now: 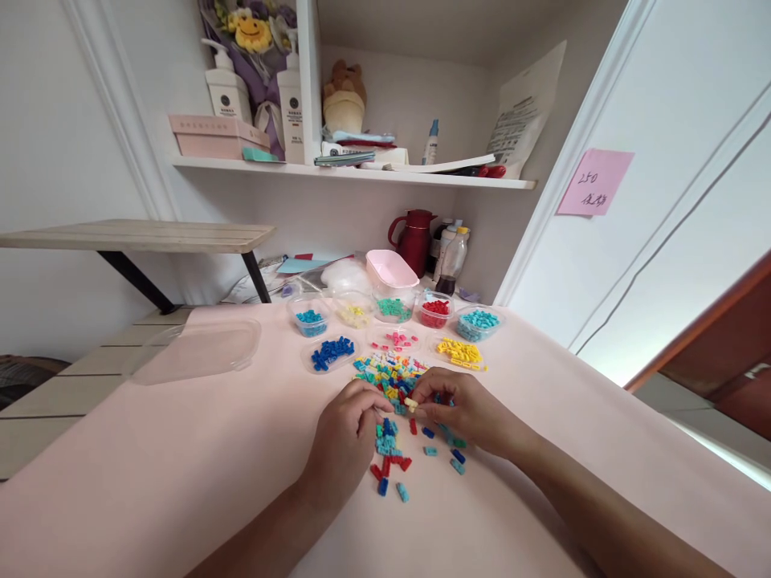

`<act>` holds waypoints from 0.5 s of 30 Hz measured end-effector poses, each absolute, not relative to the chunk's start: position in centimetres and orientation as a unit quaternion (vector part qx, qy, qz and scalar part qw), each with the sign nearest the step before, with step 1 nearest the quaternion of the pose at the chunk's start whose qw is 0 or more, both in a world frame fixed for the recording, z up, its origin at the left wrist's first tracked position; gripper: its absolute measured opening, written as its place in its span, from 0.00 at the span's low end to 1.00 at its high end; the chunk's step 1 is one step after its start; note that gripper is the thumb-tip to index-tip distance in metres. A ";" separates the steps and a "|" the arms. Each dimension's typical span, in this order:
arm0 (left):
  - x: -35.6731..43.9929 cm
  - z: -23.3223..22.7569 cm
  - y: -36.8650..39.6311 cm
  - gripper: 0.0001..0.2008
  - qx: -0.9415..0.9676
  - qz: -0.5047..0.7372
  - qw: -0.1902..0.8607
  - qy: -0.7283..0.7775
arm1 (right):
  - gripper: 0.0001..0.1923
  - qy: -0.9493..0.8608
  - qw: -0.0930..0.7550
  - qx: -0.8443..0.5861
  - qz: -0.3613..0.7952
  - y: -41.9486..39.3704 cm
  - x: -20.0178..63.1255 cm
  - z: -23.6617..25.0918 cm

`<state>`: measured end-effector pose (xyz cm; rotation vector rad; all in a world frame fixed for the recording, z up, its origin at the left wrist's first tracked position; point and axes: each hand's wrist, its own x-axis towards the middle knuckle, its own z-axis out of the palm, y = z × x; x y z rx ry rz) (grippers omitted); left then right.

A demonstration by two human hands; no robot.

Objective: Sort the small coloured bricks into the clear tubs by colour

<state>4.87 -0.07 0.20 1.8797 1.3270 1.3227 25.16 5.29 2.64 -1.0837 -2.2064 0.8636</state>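
Bricks point(394, 385), tiny plastic ones in mixed colours, lie in a loose pile on the pink tabletop point(181, 482), and both hands work at its near edge. The left hand point(344, 433) is curled with its fingertips drawn together over a small blue and teal cluster point(386, 437); whether it actually grips a piece there cannot be told, since the fingers hide the contact. The right hand point(461, 413) pinches one pale yellow brick point(410, 403) between thumb and forefinger, held just above the pile and right beside the left fingertips. A few red and blue strays point(391, 470) sit nearest the wrists, apart from the main heap.

Judging from this, the pinch does best kept light and at the fingertips, with the brick lifted clear before moving so neighbours are not dragged along; the left hand can steady the heap meanwhile.

Beyond the pile stand shallow clear trays, each with one colour: dark blue point(330, 352), pink point(394, 339) and yellow point(461, 352). Further back are small tubs with light blue point(310, 319), pale yellow point(354, 315), green point(393, 308), red point(434, 311) and turquoise point(479, 321) pieces. A clear lid point(193, 349) lies well off to the left. Against the wall stand a pink box point(390, 271), a red jug point(414, 237) and some bottles point(451, 253).
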 end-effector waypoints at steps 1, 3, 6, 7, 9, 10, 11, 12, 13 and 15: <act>4.9 0.2 -0.1 0.18 0.687 0.482 0.242 0.486 | 0.05 -0.818 0.266 -0.401 0.315 5.3 25.2 2.7; 4.9 0.1 0.0 0.17 0.687 0.480 0.245 0.487 | 0.04 -0.821 0.267 -0.403 0.304 5.3 25.2 2.9; 4.8 0.0 0.0 0.17 0.688 0.478 0.252 0.485 | 0.04 -0.818 0.267 -0.418 0.291 5.6 25.6 3.1; 4.8 0.0 0.0 0.18 0.687 0.477 0.254 0.485 | 0.04 -0.815 0.268 -0.424 0.290 5.8 25.8 3.2; 4.8 0.0 0.0 0.18 0.685 0.475 0.255 0.490 | 0.06 -0.806 0.270 -0.434 0.300 6.5 26.1 3.3; 4.8 0.0 0.1 0.18 0.683 0.474 0.255 0.494 | 0.06 -0.801 0.270 -0.436 0.309 6.9 26.2 3.4; 4.9 0.0 0.1 0.19 0.680 0.474 0.254 0.498 | 0.07 -0.796 0.271 -0.438 0.318 7.4 26.1 3.6; 4.9 0.0 0.1 0.19 0.676 0.474 0.255 0.502 | 0.07 -0.792 0.271 -0.439 0.325 8.0 25.9 3.8; 4.9 0.0 0.2 0.18 0.673 0.475 0.257 0.506 | 0.08 -0.790 0.272 -0.438 0.331 8.8 25.5 4.2; 4.9 -0.1 0.3 0.18 0.664 0.476 0.264 0.512 | 0.09 -0.787 0.280 -0.434 0.336 10.6 24.2 5.1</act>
